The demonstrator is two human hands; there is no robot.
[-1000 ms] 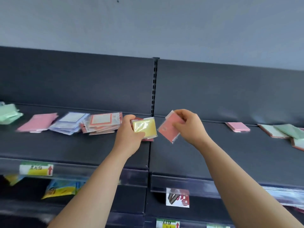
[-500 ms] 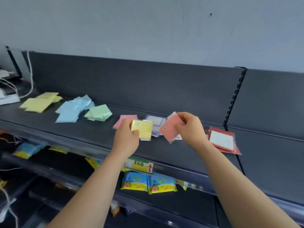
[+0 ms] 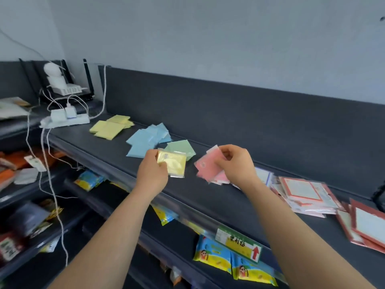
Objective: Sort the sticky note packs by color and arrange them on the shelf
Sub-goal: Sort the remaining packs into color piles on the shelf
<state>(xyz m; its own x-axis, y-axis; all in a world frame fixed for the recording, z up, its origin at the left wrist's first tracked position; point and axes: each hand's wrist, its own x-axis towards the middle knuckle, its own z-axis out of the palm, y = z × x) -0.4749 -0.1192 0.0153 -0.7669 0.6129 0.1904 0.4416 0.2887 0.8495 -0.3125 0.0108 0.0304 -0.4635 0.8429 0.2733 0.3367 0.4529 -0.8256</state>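
My left hand [image 3: 151,174] grips a yellow sticky note pack [image 3: 173,165] in clear wrap, held just above the dark shelf [image 3: 208,197]. My right hand [image 3: 235,163] pinches a pink pack [image 3: 208,166] over another pink pack [image 3: 221,177] lying on the shelf. Sorted piles lie further left on the shelf: yellow packs [image 3: 110,127], blue packs [image 3: 146,139] and green packs [image 3: 181,148].
Red-framed note packs [image 3: 304,192] and larger red-edged packs [image 3: 366,226] lie at the right. A white power strip with plugs and cables [image 3: 66,117] sits at the shelf's left end. Lower shelves hold snack packets [image 3: 212,252]; a price label [image 3: 239,245] hangs on the shelf edge.
The view has swung to the left, bringing the yellow, blue and green piles closer. Both hands keep their packs and have moved left along the shelf.
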